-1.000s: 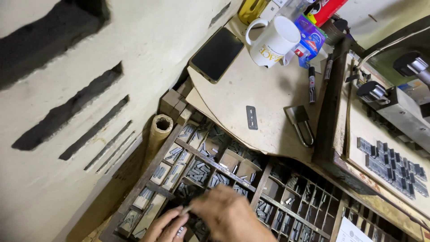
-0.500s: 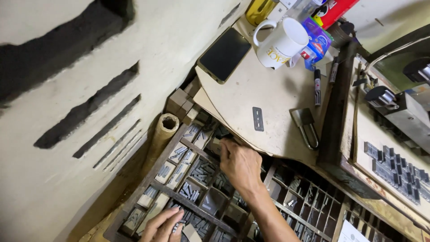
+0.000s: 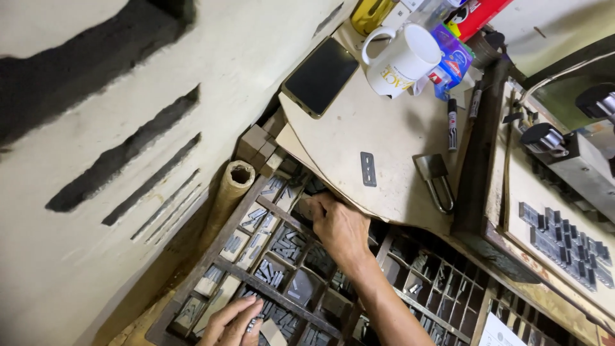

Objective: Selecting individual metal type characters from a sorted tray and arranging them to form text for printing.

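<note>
A wooden type case with many small compartments of grey metal type pieces lies below me. My right hand reaches into a far compartment under the edge of the pale board; its fingertips are curled down among the type, and what they hold is hidden. My left hand rests at the near edge of the case with its fingers closed around a small bunch of metal type pieces.
On the board lie a black phone, a white mug, a marker pen, a padlock and a small metal plate. A cardboard tube stands beside the case. Set metal type sits at right.
My right hand has moved from beside my left hand at the near edge up to the far compartments under the board. The view has shifted slightly.
</note>
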